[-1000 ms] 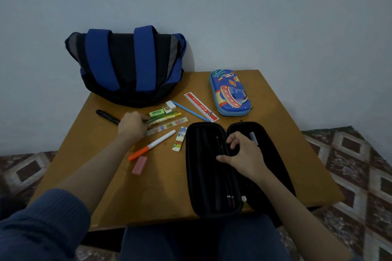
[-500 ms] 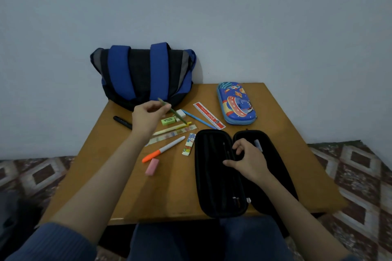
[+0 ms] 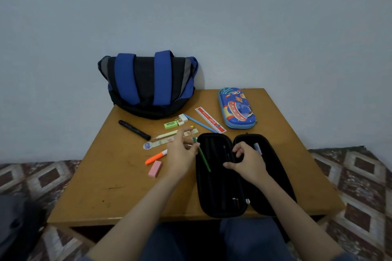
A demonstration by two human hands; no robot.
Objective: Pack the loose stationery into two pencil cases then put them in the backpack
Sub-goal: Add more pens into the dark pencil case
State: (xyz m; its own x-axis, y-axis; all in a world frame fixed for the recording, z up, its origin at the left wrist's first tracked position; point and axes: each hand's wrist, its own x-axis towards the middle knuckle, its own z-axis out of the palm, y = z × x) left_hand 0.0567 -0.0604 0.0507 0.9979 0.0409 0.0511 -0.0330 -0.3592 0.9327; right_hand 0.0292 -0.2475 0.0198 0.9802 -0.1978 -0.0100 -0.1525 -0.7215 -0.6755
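Pinching the green pencil (image 3: 204, 158) near its top with my left hand (image 3: 182, 155), I hold it tilted over the left half of the open black pencil case (image 3: 220, 195). My right hand (image 3: 248, 162) curls its fingers round the case's middle ridge and steadies it. If I let go at this slant, I judge the pencil may strike the rim and roll out onto the table (image 3: 106, 178), toward the pink eraser (image 3: 155, 168). The case reaches the table's near edge, so a hard press could tip it off. The orange highlighter (image 3: 156, 157), black marker (image 3: 133, 130) and red ruler (image 3: 210, 119) lie loose, and the blue pencil case (image 3: 236, 109) sits closed beside the backpack (image 3: 150, 85).
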